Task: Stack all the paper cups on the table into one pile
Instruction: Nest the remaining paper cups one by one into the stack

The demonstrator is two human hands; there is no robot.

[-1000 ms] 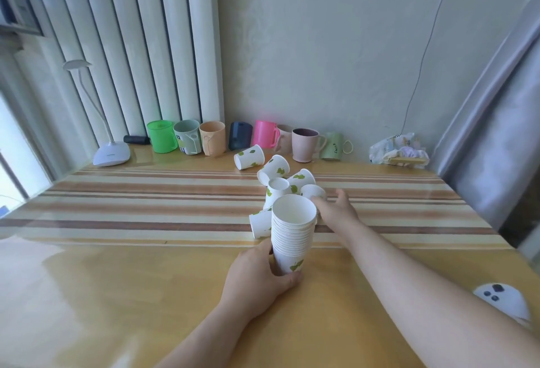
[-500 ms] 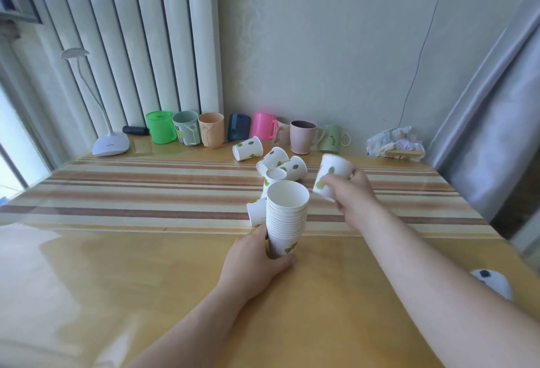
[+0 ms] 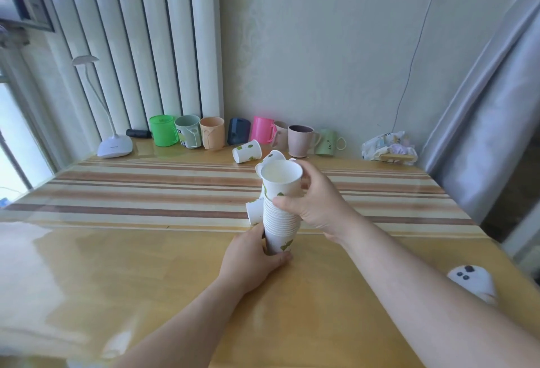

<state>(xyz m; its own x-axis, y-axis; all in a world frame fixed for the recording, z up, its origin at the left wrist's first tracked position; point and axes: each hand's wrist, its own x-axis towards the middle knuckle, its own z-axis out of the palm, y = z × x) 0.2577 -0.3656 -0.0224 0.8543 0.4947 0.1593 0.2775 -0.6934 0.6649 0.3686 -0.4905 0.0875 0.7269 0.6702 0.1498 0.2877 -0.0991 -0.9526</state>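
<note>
A pile of white paper cups with green leaf prints (image 3: 280, 224) stands upright on the wooden table (image 3: 117, 265). My left hand (image 3: 251, 256) grips the pile's base. My right hand (image 3: 315, 204) holds the top paper cup (image 3: 282, 180), which sits partly inside the pile. A loose cup (image 3: 254, 210) lies on its side just left of the pile. Another loose cup (image 3: 247, 151) lies tipped over farther back. More cups (image 3: 271, 158) show only as rims behind the pile.
A row of coloured mugs (image 3: 213, 133) lines the back wall. A white desk lamp (image 3: 114, 145) stands at the back left, a crumpled packet (image 3: 388, 147) at the back right. A white device (image 3: 470, 280) lies near the right edge, under my forearm.
My right hand picked a cup off the table behind the pile, carried it left and set it into the top of the pile. My left hand stayed on the base.
</note>
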